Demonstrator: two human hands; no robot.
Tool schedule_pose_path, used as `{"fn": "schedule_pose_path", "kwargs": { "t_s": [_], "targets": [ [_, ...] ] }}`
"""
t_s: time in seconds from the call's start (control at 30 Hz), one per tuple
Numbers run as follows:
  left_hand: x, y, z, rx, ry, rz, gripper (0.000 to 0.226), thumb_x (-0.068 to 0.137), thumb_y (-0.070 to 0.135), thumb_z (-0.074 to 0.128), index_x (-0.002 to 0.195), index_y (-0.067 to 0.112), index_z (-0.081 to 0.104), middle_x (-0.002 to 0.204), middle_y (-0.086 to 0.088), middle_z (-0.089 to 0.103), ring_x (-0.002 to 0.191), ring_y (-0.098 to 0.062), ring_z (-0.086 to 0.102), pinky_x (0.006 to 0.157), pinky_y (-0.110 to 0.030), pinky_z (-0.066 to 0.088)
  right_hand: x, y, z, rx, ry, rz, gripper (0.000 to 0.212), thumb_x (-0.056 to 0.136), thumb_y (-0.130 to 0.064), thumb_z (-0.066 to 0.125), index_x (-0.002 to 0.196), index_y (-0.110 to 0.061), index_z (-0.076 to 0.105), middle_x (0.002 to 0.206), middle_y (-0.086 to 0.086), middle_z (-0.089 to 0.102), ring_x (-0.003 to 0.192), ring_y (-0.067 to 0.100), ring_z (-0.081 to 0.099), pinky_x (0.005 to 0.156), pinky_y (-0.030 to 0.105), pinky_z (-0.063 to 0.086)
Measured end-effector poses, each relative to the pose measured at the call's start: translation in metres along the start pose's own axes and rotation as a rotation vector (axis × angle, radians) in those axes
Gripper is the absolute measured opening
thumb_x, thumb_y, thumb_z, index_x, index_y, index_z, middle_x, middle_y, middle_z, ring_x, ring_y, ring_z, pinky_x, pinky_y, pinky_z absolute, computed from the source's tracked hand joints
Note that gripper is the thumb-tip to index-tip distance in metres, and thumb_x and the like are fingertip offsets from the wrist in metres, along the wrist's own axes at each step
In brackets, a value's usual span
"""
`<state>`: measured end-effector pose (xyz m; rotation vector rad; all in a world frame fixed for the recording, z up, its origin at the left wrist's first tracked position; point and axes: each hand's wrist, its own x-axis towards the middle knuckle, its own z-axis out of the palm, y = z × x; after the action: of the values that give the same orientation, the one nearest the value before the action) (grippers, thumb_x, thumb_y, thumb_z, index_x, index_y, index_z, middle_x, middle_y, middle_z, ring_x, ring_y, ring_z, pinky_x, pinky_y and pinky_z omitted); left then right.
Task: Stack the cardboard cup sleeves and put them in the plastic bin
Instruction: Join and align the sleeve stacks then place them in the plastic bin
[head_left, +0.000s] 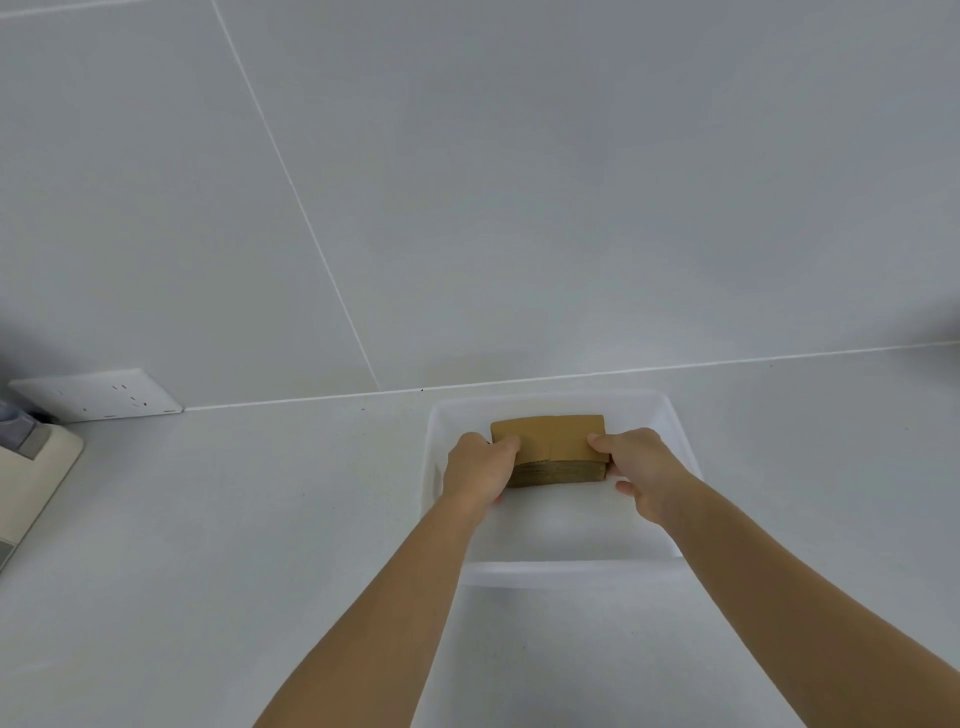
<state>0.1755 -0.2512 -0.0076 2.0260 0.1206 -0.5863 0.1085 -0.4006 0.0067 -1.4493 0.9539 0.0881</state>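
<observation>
Brown flattened cardboard cup sleeves (549, 447) (stacked), pinched between left hand (480, 470) and right hand (644, 467), inside the translucent white rectangular plastic bin (566, 569).

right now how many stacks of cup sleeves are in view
1 stack of cardboard cup sleeves, inside the plastic bin toward its far side, gripped by the left hand and right hand at either end. No loose sleeves show elsewhere.

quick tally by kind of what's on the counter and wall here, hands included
hands: 2, left hand and right hand
stack of cardboard sleeves: 1 (single sleeves too tight to count)
plastic bin: 1
wall socket: 1
appliance at left edge: 1
total: 6
</observation>
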Motion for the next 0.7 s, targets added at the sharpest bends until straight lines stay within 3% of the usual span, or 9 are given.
{"fn": "schedule_pose_path", "kwargs": {
  "t_s": [0.07,0.17,0.3,0.37,0.47,0.63,0.7],
  "targets": [
    [-0.0005,-0.0004,-0.0001,0.044,0.017,0.030,0.023,0.086,0.030,0.052,0.079,0.009,0.048,0.080,-0.005,0.052,0.077,-0.025,0.056,0.081,-0.042,0.054,-0.0021,-0.0008,-0.0009,-0.001,0.000,-0.013,0.025,0.089,-0.018,0.057,0.103,0.002,0.058,0.122,0.021,0.058,0.109,0.033,0.056,0.102,0.044,0.040],
    [0.0000,-0.0019,-0.0003,0.077,0.039,0.063,0.026,0.085,0.031,0.052,0.070,0.011,0.043,0.077,-0.005,0.049,0.074,-0.022,0.053,0.081,-0.042,0.054,-0.0006,0.0011,-0.0008,-0.017,0.009,-0.033,0.039,0.088,-0.013,0.057,0.118,0.012,0.053,0.103,0.026,0.060,0.094,0.036,0.056,0.103,0.047,0.041],
    [0.0005,-0.0029,-0.0010,0.033,0.042,0.055,0.028,0.085,0.032,0.053,0.070,0.010,0.042,0.074,-0.005,0.048,0.071,-0.021,0.049,0.078,-0.041,0.053,-0.0020,0.0039,-0.0012,-0.070,0.012,-0.034,0.047,0.087,-0.012,0.057,0.121,0.017,0.044,0.099,0.030,0.058,0.093,0.047,0.052,0.107,0.052,0.036],
    [0.0004,-0.0035,-0.0015,0.028,0.040,0.049,0.030,0.085,0.034,0.053,0.071,0.010,0.043,0.074,-0.005,0.049,0.071,-0.020,0.049,0.080,-0.042,0.052,-0.0028,0.0041,-0.0024,-0.053,0.010,-0.029,0.047,0.087,-0.012,0.057,0.121,0.018,0.043,0.112,0.038,0.056,0.106,0.054,0.049,0.107,0.053,0.035],
    [0.0001,-0.0038,-0.0020,0.026,0.036,0.050,0.033,0.086,0.037,0.052,0.069,0.011,0.042,0.074,-0.005,0.049,0.072,-0.021,0.052,0.072,-0.036,0.048,-0.0032,0.0036,-0.0032,-0.019,0.010,-0.034,0.047,0.088,-0.012,0.056,0.121,0.017,0.042,0.132,0.035,0.045,0.124,0.046,0.041,0.107,0.052,0.036],
    [0.0001,-0.0041,-0.0020,0.010,0.027,0.046,0.032,0.086,0.038,0.052,0.073,0.011,0.046,0.072,-0.003,0.048,0.071,-0.020,0.050,0.070,-0.034,0.045,-0.0041,0.0038,-0.0041,0.042,-0.026,-0.017,0.018,0.089,-0.010,0.056,0.101,0.002,0.056,0.122,0.023,0.058,0.113,0.033,0.055,0.099,0.038,0.046],
    [0.0004,-0.0039,-0.0019,0.008,0.024,0.043,0.031,0.086,0.039,0.053,0.075,0.011,0.047,0.071,-0.001,0.048,0.072,-0.020,0.051,0.071,-0.034,0.045,-0.0046,0.0030,-0.0036,0.055,-0.029,-0.024,0.016,0.089,-0.011,0.056,0.102,-0.001,0.056,0.120,0.020,0.059,0.111,0.030,0.056,0.099,0.038,0.046]
  ]
}}
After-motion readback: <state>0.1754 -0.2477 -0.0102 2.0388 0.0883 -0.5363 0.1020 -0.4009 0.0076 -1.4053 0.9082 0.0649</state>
